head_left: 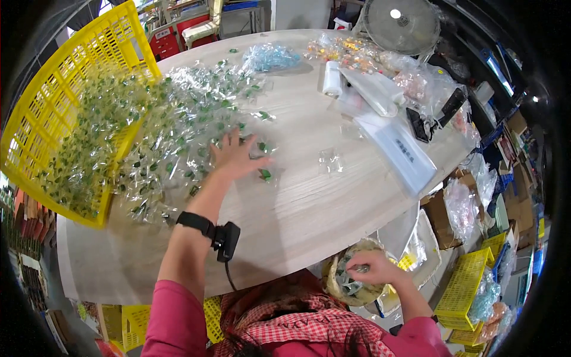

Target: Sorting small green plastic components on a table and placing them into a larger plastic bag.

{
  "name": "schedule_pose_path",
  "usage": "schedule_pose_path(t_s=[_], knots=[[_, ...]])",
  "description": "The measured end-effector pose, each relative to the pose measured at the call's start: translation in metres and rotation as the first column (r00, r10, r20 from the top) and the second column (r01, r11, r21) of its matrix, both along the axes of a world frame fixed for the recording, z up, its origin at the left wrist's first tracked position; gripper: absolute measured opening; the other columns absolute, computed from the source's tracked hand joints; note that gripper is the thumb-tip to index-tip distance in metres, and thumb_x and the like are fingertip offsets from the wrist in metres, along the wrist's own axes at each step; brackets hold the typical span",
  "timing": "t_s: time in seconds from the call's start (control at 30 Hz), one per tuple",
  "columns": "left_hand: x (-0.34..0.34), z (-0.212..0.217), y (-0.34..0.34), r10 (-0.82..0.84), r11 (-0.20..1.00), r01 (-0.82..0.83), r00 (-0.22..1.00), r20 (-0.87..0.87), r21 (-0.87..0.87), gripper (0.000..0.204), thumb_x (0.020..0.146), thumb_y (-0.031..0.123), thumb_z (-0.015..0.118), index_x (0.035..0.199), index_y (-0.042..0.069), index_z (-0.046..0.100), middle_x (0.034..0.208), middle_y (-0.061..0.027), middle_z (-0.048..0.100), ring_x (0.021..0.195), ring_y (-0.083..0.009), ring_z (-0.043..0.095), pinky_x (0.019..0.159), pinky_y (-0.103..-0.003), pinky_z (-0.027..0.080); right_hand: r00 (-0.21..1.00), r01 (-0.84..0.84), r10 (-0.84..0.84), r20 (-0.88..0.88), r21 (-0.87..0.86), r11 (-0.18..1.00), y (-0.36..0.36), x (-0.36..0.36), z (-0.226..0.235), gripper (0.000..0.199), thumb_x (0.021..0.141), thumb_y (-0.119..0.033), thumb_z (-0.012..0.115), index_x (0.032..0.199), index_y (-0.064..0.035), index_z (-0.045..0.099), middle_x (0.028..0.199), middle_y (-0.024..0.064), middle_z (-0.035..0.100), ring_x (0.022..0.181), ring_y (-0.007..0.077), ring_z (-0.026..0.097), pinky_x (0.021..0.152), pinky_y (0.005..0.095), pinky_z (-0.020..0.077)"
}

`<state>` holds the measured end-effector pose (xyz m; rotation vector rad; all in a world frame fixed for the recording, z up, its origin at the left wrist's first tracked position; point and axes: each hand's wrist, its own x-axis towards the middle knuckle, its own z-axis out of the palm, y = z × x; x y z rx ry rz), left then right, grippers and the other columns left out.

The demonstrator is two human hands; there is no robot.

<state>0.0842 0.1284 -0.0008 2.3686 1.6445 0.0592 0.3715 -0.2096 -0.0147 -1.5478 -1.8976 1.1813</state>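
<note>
Fingers in the candy pile, bag half loaded
Left hand (235, 156) has fingers spread flat on the clear-wrapped green sweets (178, 128) spilling from the yellow crate (56, 98); right hand (372, 268) pinches something small over a partly filled bag (348, 285), looks like most sweets aren't bagged yet

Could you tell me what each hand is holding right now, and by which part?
The right hand grips a clear plastic bag of small pieces at its top opening; the left hand rests open on green-and-clear wrapped packets, holding nothing.

Pale wooden table (309, 208) bears clear packets (178, 125), yellow crate (53, 113).
</note>
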Motion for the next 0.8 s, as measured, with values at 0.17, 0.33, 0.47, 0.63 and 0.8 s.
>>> schedule_pose_path(t_s=[0.17, 0.33, 0.47, 0.63, 0.8], knots=[[0.027, -0.010, -0.050, -0.302, 0.936, 0.303, 0.953, -0.029, 0.180, 0.078, 0.080, 0.065, 0.061, 0.145, 0.027, 0.043, 0.157, -0.0176, 0.023, 0.144, -0.0419, 0.022, 0.107, -0.074, 0.013, 0.931, -0.197, 0.216, 0.294, -0.092, 0.976, 0.012, -0.002, 0.012, 0.035, 0.081, -0.021, 0.078, 0.113, -0.0072, 0.069, 0.094, 0.0099, 0.070, 0.088, 0.0222, 0.067, 0.079, 0.0332, 0.0521], [0.019, -0.025, -0.082, -0.543, 0.804, 0.510, 0.840, 0.025, 0.307, 0.075, 0.079, 0.055, 0.068, 0.144, 0.027, 0.044, 0.158, -0.0169, 0.021, 0.144, -0.0425, 0.021, 0.109, -0.069, 0.019, 0.987, 0.019, -0.007, -0.161, 0.077, 0.997, 0.083, 0.004, 0.044, 0.030, 0.086, -0.014, 0.068, 0.115, -0.0074, 0.069, 0.110, 0.0067, 0.071, 0.100, 0.0176, 0.066, 0.088, 0.0316, 0.0505], [0.005, -0.005, -0.105, -0.613, 0.733, 0.529, 0.786, 0.080, 0.426, 0.077, 0.079, 0.052, 0.071, 0.146, 0.026, 0.042, 0.159, -0.0158, 0.017, 0.144, -0.0417, 0.021, 0.107, -0.068, 0.023, 0.986, 0.139, -0.078, -0.146, 0.475, 0.869, 0.164, -0.008, 0.042, 0.047, 0.085, -0.008, 0.059, 0.131, -0.0105, 0.057, 0.128, 0.0077, 0.063, 0.119, 0.0240, 0.058, 0.101, 0.0377, 0.0438], [-0.036, -0.012, -0.110, -0.463, 0.849, 0.414, 0.882, 0.085, 0.329, 0.074, 0.081, 0.045, 0.071, 0.146, 0.025, 0.042, 0.158, -0.0152, 0.020, 0.144, -0.0380, 0.022, 0.109, -0.064, 0.024, 0.998, -0.062, 0.059, 0.025, 0.617, 0.784, 0.257, -0.029, 0.004, 0.059, 0.078, -0.003, 0.052, 0.136, -0.0129, 0.052, 0.141, 0.0078, 0.052, 0.134, 0.0317, 0.043, 0.108, 0.0437, 0.0372], [-0.046, -0.023, -0.108, -0.440, 0.870, 0.379, 0.885, 0.150, 0.316, 0.062, 0.080, 0.036, 0.074, 0.134, 0.014, 0.054, 0.151, -0.0161, 0.034, 0.140, -0.0394, 0.030, 0.111, -0.053, 0.028, 0.946, -0.204, 0.046, 0.320, 0.480, 0.853, 0.283, -0.033, -0.027, 0.052, 0.078, -0.002, 0.055, 0.130, -0.0124, 0.056, 0.141, 0.0084, 0.050, 0.133, 0.0343, 0.042, 0.106, 0.0452, 0.0374]])
